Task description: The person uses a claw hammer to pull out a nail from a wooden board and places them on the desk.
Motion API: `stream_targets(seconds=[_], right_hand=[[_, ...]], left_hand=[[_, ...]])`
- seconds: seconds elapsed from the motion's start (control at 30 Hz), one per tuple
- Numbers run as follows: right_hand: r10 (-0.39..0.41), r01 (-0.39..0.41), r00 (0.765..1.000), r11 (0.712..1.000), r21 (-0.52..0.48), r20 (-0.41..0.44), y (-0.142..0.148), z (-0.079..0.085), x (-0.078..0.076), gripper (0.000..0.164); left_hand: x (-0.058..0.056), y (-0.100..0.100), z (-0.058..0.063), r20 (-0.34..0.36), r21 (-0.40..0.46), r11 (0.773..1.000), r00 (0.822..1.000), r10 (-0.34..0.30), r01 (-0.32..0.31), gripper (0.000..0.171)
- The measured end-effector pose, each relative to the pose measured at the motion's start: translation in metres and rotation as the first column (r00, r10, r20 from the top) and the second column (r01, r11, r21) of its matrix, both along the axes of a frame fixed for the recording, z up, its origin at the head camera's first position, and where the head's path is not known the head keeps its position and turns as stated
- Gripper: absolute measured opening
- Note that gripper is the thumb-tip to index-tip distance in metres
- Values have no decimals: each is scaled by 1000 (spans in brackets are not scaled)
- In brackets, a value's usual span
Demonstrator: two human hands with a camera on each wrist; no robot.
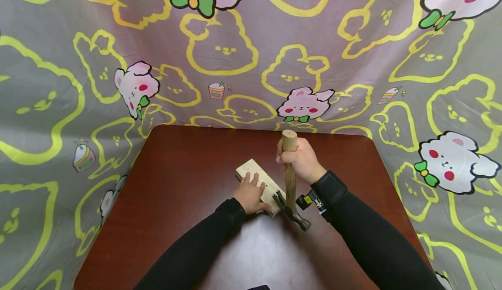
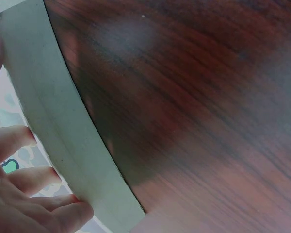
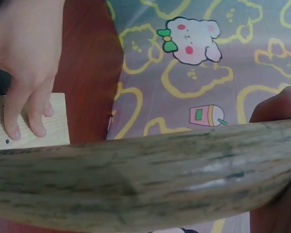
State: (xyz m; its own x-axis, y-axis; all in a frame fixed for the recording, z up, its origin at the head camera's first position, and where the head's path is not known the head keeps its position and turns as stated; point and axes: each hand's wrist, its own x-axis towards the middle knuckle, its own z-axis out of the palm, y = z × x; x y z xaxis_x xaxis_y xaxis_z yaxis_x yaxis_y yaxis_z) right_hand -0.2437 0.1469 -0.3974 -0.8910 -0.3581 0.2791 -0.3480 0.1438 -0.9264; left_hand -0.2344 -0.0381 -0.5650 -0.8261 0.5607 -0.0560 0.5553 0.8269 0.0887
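A pale wooden block (image 1: 260, 177) lies slantwise on the table. On its top my left hand (image 1: 249, 195) rests with fingers spread; in the left wrist view its fingertips (image 2: 70, 213) touch the block's upper edge (image 2: 63, 121). My right hand (image 1: 303, 160) grips the wooden handle (image 1: 290, 185) of a claw hammer, which stands nearly upright with its head (image 1: 292, 213) low. The claw is over the block's near right end; whether it touches there I cannot tell. Small dark spots show on the block. In the right wrist view the hammer handle (image 3: 145, 174) fills the lower part.
The reddish-brown table (image 1: 188, 163) extends around the block. A patterned cloth (image 1: 243, 54) hangs behind and at both sides. At the bottom edge of the head view a small dark object (image 1: 259, 287) just shows.
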Motion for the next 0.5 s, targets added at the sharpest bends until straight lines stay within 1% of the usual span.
stream_targets(seconds=[0.1,0.2,0.3,0.43,0.5], right_hand=[[8,-8,1000,999,-34,10,3,3,2,6],[21,-20,999,998,-53,27,5,3,4,7],[32,-31,999,999,-35,23,3,5,4,7],[56,-56,998,998,-1,30,-5,10,-3,5],[67,-68,996,998,12,55,-11,12,-9,4]], left_hand=[[-1,-1,0,-2,-10,1000,1000,-8,8,91],[-1,-1,-3,2,-15,1000,1000,-11,11,92],[-2,-2,-5,10,-1,1000,1000,-8,8,92],[-3,-2,-5,5,13,1000,1000,-15,15,92],[-4,0,-4,-4,18,1000,1000,-20,20,92]])
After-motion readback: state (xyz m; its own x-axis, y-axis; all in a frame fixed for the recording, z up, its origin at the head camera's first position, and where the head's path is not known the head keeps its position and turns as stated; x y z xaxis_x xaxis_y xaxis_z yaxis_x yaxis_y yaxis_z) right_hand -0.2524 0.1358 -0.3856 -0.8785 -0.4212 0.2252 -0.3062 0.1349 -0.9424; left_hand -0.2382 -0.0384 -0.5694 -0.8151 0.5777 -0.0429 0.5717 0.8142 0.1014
